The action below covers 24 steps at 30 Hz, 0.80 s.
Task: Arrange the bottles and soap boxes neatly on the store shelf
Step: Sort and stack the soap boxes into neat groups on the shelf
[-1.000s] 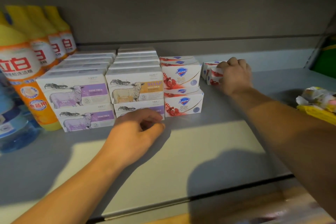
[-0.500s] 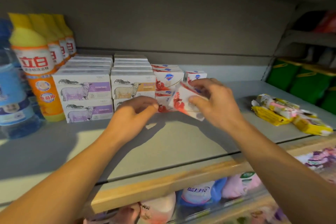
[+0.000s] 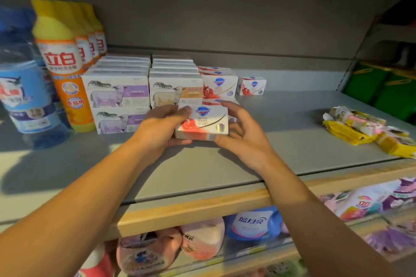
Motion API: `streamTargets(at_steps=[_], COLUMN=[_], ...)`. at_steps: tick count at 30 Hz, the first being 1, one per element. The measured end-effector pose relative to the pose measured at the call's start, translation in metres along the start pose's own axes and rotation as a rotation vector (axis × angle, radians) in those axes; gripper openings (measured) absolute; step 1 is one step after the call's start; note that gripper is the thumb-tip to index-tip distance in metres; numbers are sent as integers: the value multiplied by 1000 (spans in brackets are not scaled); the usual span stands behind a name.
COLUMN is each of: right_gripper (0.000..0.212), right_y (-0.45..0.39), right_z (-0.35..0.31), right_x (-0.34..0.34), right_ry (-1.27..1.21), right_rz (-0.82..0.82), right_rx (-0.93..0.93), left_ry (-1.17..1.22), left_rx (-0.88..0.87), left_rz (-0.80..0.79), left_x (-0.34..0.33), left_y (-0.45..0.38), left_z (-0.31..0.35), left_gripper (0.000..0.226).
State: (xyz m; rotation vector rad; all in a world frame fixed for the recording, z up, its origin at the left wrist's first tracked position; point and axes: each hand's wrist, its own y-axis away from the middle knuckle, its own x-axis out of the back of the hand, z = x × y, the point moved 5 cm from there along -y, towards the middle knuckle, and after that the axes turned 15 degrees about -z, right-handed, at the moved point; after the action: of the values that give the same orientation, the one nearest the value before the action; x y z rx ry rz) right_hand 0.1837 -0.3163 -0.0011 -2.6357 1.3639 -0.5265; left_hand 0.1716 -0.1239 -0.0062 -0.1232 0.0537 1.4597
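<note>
White soap box (image 3: 203, 122) | now gripped by both: left hand (image 3: 161, 129), right hand (image 3: 242, 134)

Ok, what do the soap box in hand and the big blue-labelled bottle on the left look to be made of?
Soap box: looks like glossy printed cardboard, given sharp folded edges and a shiny foil patch. Blue-labelled bottle: probably clear plastic with a printed wrap label; the see-through base suggests it, though blur leaves it open.

Yellow and pink snack packets (image 3: 364, 129) lie in a loose heap at 3 o'clock on the grey board. Green packs (image 3: 380, 87) stand in the neighbouring bay at 2 o'clock. On the tier below: pink pouches (image 3: 162, 247) at 6 o'clock, blue refill pouch (image 3: 252, 224) beside them, purple-pink detergent bags (image 3: 369, 204) at 4 o'clock.
</note>
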Motion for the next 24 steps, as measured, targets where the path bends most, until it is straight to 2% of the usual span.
streamTargets(at_steps=[4,7,9,13,16,18,20,24], right_gripper=[55,41,46,52,64,71,65,61], right_y=[-4,-4,-3,-2,-3,-4,-3,-1], right_z=[7,13,13,13,12,10,9,9], right_x=[6,11,15,15,14,12,8,7], right_ry=[-27,-68,-72,-34,21,21,18,80], right_rz=[57,157,220,215,214,173,109,113], right_rx=[-60,-117,-163,-232,-284,-278,-254,-240], left_ry=[90,152,136,62,50,49,49,2], left_rx=[35,42,8,-42,-62,-34,23,80], left_rz=[-21,-104,-182,-260,-190,-74,11,26], left_x=[0,-6,-11,-15,-13,-7,-2,0], left_y=[1,1,2,7,8,6,5,4], left_z=[-4,-5,-4,-3,0,-1,-3,-6], left_gripper=[21,32,39,43,32,43,59,73])
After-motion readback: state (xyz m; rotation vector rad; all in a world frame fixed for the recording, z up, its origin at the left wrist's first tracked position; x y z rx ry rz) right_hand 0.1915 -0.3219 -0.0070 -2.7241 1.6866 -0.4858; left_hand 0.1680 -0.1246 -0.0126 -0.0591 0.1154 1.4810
